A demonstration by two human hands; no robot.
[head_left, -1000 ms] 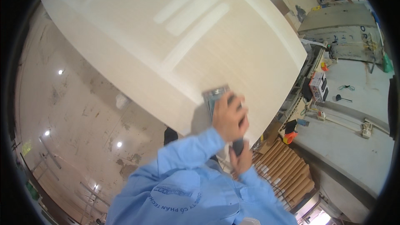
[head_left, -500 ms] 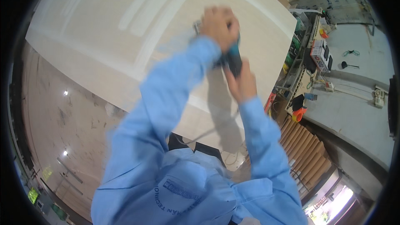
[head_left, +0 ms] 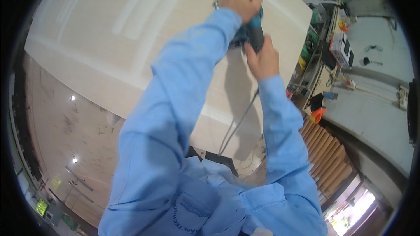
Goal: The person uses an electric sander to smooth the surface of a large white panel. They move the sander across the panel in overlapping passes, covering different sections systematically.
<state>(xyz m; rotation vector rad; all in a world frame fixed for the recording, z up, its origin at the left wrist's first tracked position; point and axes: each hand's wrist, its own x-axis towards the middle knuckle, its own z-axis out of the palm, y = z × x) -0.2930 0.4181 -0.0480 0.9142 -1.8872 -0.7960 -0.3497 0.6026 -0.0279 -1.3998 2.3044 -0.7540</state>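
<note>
A teal and black electric sander rests on a large pale panel, toward its far right side. My left hand is wrapped over the sander's front, covering much of its body. Behind it, my right hand grips the black rear handle, thumb along the near side. A grey cord trails from the tool across the panel toward my body. Whitish streaks run over the panel's surface left of the sander. The sander's underside is hidden.
Along the right stands a cluttered bench with a box and an orange tape roll. Below it is a stack of brown cardboard-like pieces. The floor, with loose strips lying on it, shows at left beyond the panel's edge.
Both hands and the sander have moved away from my body and slightly right across the panel. The cord now stretches out straighter.
</note>
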